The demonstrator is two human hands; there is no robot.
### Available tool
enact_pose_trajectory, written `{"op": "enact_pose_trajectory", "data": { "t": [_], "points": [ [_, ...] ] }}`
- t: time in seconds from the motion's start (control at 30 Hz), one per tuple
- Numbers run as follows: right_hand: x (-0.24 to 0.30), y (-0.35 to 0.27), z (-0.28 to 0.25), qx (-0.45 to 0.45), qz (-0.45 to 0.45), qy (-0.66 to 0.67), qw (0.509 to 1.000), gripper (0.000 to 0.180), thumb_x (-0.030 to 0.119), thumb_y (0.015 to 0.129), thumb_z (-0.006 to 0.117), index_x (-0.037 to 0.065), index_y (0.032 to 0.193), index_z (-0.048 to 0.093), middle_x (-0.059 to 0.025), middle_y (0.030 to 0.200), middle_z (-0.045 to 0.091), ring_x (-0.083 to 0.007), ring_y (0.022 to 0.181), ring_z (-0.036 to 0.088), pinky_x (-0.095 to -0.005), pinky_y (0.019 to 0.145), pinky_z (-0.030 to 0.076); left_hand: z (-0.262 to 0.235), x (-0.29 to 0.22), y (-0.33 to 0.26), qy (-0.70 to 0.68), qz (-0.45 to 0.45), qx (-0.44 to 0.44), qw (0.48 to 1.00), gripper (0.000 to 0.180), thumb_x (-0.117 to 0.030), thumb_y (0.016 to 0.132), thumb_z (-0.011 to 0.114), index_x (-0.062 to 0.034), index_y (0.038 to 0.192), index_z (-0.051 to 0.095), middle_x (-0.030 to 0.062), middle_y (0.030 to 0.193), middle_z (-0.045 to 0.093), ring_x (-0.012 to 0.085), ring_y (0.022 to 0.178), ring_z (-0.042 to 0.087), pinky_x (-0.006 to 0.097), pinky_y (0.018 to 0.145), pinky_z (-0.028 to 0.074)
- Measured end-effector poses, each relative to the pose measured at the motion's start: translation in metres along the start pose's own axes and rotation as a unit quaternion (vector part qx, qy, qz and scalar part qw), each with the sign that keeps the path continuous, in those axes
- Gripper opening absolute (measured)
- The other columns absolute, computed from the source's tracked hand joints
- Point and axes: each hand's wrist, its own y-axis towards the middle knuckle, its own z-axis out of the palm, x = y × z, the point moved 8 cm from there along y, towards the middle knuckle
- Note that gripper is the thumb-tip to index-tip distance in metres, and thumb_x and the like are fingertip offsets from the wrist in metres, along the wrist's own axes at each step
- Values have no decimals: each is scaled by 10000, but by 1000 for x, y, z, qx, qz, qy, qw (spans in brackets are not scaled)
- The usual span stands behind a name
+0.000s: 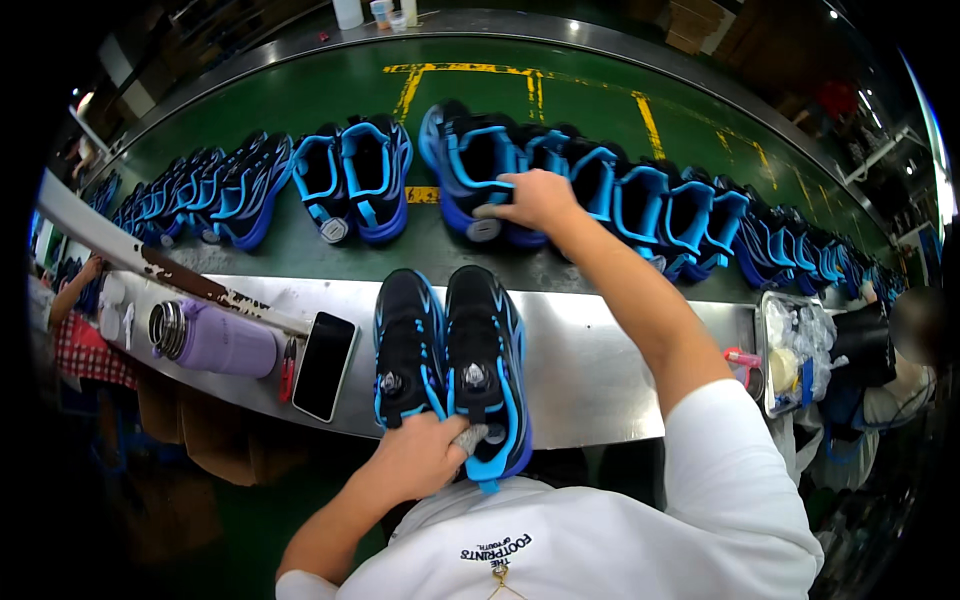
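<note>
A pair of black and blue sneakers, the left one (405, 325) and the right one (478, 325), rests on the metal ledge with toes pointing away from me. My left hand (415, 455) is closed on their heel ends, a grey cover on its thumb. Farther off on the green belt, my right hand (538, 203) reaches to another sneaker (452, 195) of the same kind. Its thumb, also covered, lies at the heel and its fingers bend over the collar, partly hidden. A separate pair of sneakers (372, 225) stands left of that hand.
Rows of matching sneakers line the green belt (320, 90) on both sides. On the metal ledge (590, 380) lie a phone (326, 366), red-handled snips (288, 370) and a lilac bottle (225, 340). A tray (770, 355) of plastic bags sits right. Other people are at both sides.
</note>
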Motion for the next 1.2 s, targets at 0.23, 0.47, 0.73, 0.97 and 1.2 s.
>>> {"op": "enact_pose_trajectory", "data": {
  "t": [0.23,0.47,0.73,0.97,1.2],
  "points": [
    [-46,12,-14,0,128,2,992,785,822,689,626,207,1168,712,-167,937,726,-352,925,693,-422,798,556,-105,34,38,-37,166,-95,981,327,-155,893,484,-23,1128,669,235,918,672,423,840,646,466,734,513],
    [27,101,26,-3,147,-32,989,866,828,675,633,199,1269,661,-158,1037,723,-351,987,685,-431,841,549,-260,204,184,147,55,-261,952,314,-286,953,466,-78,1054,678,201,971,691,395,950,650,503,833,512],
    [84,165,78,44,119,35,991,738,633,767,709,286,1390,520,-202,1028,705,-366,998,674,-435,853,532,-304,305,227,139,32,-319,937,312,-353,969,518,-138,1117,688,243,1074,656,422,1036,598,493,889,475],
    [274,225,19,-99,-88,115,985,414,386,855,697,124,1175,678,-160,925,698,-322,869,679,-419,789,534,-196,373,64,-89,166,-383,904,417,6,693,559,43,1106,605,231,1248,557,425,1140,526,489,987,439],
    [594,372,96,45,-258,51,964,859,767,725,626,231,1391,539,-169,876,710,-360,894,685,-415,790,535,-202,509,13,-88,101,-411,902,296,21,704,595,11,993,658,150,1157,624,352,1034,578,425,934,462]
  ]
}}
